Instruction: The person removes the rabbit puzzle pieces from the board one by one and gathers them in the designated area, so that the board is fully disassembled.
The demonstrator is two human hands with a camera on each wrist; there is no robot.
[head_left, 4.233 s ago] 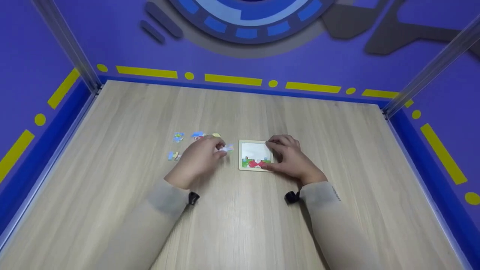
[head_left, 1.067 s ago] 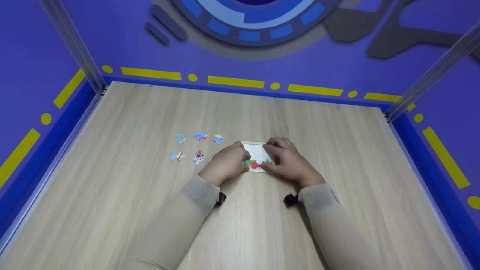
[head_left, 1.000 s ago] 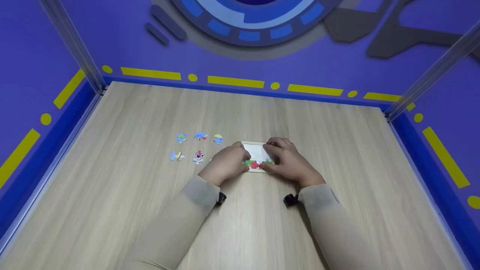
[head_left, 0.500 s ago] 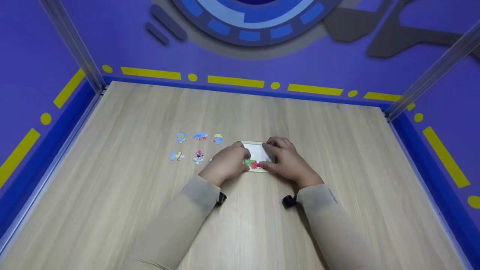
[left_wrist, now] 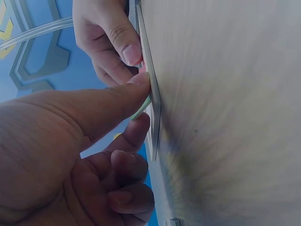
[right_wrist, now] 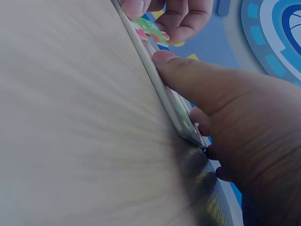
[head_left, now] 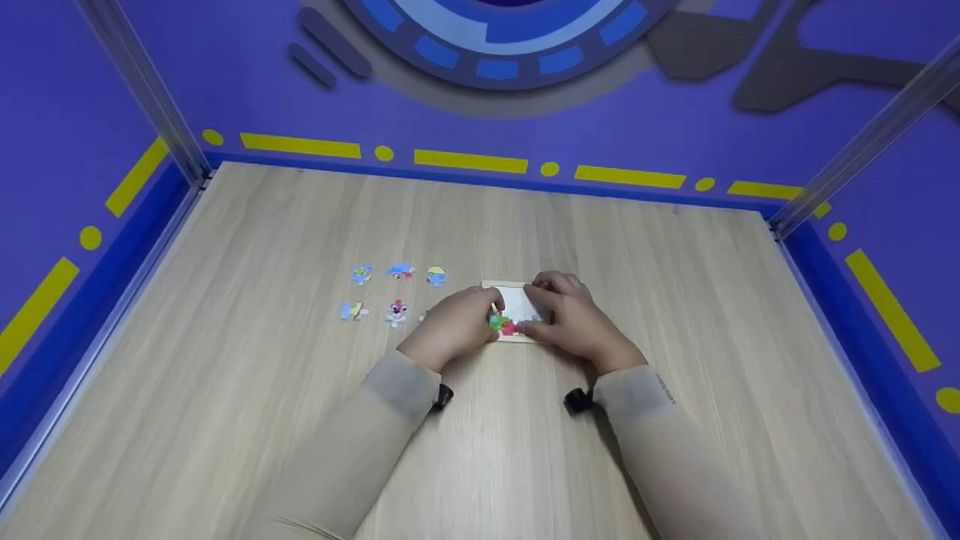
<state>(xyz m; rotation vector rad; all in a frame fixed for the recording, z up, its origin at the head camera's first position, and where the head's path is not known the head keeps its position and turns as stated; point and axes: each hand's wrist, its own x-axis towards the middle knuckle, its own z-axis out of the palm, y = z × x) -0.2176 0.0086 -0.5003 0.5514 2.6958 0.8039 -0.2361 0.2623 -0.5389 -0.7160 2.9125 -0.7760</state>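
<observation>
A small, shallow puzzle tray [head_left: 517,340] lies on the table, with red and green pieces along its near side and bare white behind them. At its left edge, my left hand [head_left: 457,319] pinches a green puzzle piece [right_wrist: 153,30] between thumb and fingers. That piece tilts up from the tray, as the right wrist view shows. My right hand [head_left: 581,322] grips the tray's right side. Its thumb [right_wrist: 183,73] rests over the near row of pieces and the other fingers curl at the far right corner.
Left of the tray lie several loose puzzle pieces: a blue and green one [head_left: 361,274], a blue and red one [head_left: 401,271], a yellow and blue one [head_left: 436,276], a blue and yellow one [head_left: 352,310] and one with a face [head_left: 397,313]. Another is mostly hidden behind my left hand.
My left hand has come right from the loose pieces to the tray's left edge. Over the last second the green piece there has tilted up. My right thumb has shifted slightly left.
</observation>
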